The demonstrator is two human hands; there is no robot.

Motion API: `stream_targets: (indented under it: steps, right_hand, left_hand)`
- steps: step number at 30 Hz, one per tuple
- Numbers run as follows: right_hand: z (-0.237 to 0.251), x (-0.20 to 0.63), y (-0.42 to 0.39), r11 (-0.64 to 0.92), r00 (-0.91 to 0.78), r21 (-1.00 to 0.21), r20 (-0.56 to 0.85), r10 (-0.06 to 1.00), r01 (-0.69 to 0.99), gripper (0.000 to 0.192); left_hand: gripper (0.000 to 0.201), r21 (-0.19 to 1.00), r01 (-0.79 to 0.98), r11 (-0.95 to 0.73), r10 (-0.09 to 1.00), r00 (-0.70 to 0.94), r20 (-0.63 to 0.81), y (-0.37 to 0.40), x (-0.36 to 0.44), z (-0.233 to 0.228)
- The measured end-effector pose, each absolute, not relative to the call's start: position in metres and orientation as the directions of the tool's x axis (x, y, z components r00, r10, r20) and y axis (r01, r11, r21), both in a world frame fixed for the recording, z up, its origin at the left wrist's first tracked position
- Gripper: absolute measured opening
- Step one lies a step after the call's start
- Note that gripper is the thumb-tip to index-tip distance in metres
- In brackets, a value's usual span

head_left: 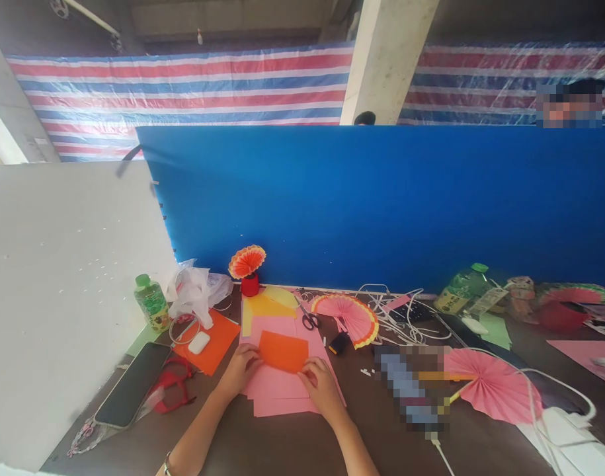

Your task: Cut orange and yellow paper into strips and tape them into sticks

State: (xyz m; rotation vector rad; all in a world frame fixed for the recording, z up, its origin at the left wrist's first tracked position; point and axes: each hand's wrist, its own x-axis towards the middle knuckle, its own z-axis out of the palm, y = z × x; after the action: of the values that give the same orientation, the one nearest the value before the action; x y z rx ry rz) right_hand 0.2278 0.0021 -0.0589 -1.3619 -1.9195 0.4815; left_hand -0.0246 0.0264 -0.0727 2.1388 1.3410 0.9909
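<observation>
Near table edge, centre: left hand (240,369) and right hand (319,385) pinch orange paper (283,351) atop pink sheets (282,390) (2 near corners). Judged: first fold starting; next needs aligned edges, firm crease.

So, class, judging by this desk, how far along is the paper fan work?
Done: two pink fans lie open and a small orange fan stands upright. In hand: both hands, left and right, press an orange sheet, flat, without pleats. Left: pink sheets and yellow sheets lie unfolded.
</observation>
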Motion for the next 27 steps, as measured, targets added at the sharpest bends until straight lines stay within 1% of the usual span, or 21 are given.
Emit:
stream_targets:
  steps: [3, 7, 17, 23, 27]
  right_hand:
    - [-0.060, 0.228, 0.002, 0.361, -0.149, -0.632, 0.364, 0.919, 0.686, 0.013]
    - [-0.060, 0.228, 0.002, 0.361, -0.149, -0.611, 0.370, 0.917, 0.704, 0.017]
    - [-0.069, 0.228, 0.006, 0.342, -0.106, -0.583, 0.400, 0.910, 0.737, 0.016]
    - [-0.073, 0.227, 0.007, 0.337, -0.078, -0.564, 0.432, 0.899, 0.754, 0.015]
    - [-0.074, 0.227, 0.008, 0.331, -0.067, -0.556, 0.441, 0.895, 0.763, 0.015]
  left_hand:
    - [0.020, 0.667, 0.606, -0.433, 0.900, 0.253, 0.355, 0.028, -0.025, -0.076]
    - [0.018, 0.649, 0.630, -0.427, 0.895, 0.191, 0.404, 0.029, -0.023, -0.080]
    - [0.015, 0.581, 0.700, -0.416, 0.877, 0.140, 0.459, 0.028, -0.021, -0.085]
    - [0.014, 0.603, 0.726, -0.331, 0.915, 0.092, 0.392, 0.030, -0.019, -0.089]
    - [0.016, 0.600, 0.732, -0.325, 0.919, 0.093, 0.383, 0.030, -0.018, -0.089]
